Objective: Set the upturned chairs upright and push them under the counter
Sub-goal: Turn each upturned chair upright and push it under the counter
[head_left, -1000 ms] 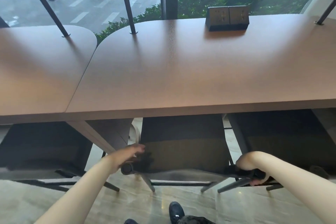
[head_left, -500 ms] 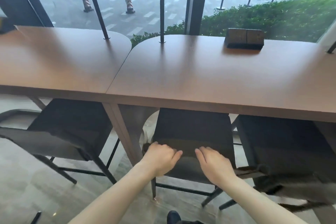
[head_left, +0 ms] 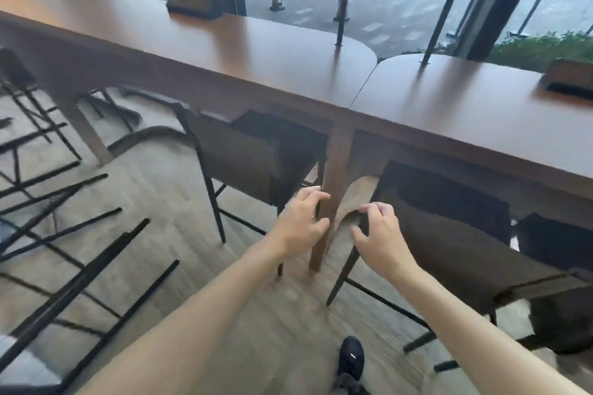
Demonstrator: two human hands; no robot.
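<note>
Chairs with dark fabric seats and black metal legs (head_left: 256, 154) stand tucked under my long brown wooden counter (head_left: 256, 51); upturned black-legged ones (head_left: 80, 272) wait near left. My left hand (head_left: 301, 218) and right hand (head_left: 382, 237) hover loosely spread, empty.

Open grey floor (head_left: 179, 234) near centre. Black metal legs of upturned chairs (head_left: 96, 266) block left. Brown wooden counter leg (head_left: 333, 176) between two tucked dark upholstered chairs (head_left: 244, 157), hands just beside it.

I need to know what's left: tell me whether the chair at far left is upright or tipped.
Tipped. The chair lies with its black legs slanting up off the floor, out from the counter.
</note>
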